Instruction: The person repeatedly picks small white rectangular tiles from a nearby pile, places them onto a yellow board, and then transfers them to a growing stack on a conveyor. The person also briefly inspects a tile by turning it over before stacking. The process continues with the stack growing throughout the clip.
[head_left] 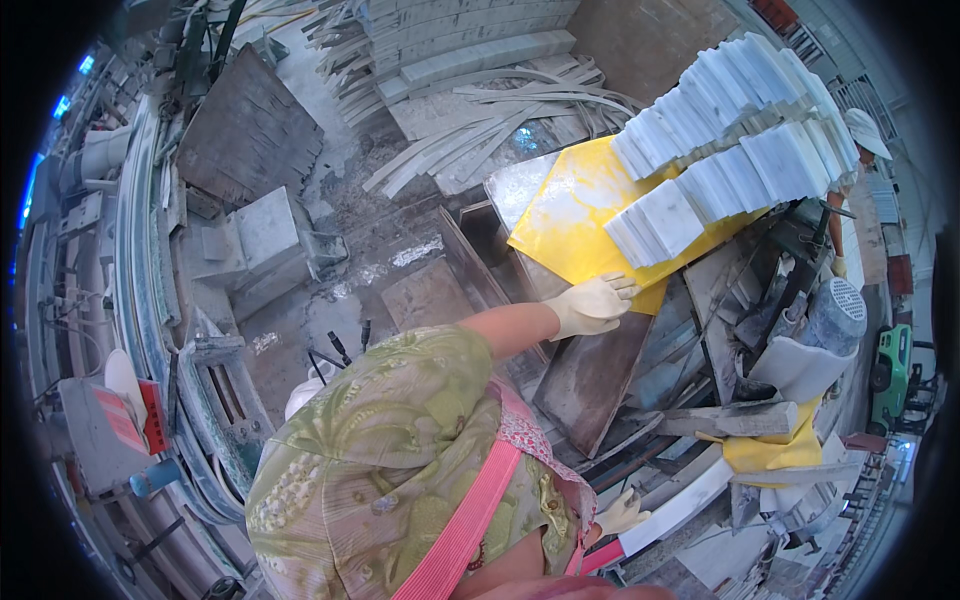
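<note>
My left hand (592, 306), in a pale rubber glove, reaches across to the near corner of a yellow sheet (563, 226). Its fingers are stretched out and lie on the sheet. On the far part of that sheet stand two long rows of white-grey stone slabs (700, 110), set on edge and leaning together. Low in the view, partly hidden by my clothing, my right hand (622, 512) wears a similar glove. Its fingers are apart beside a long white strip (680, 505), and I see nothing held in them.
Thin stone offcuts (470, 130) lie in a heap at the back. A dark metal box (480, 240) stands left of the sheet. Along the left runs machinery with rails (135, 250). Another person in a white hat (866, 133) is beyond the slabs, near a perforated bucket (838, 308).
</note>
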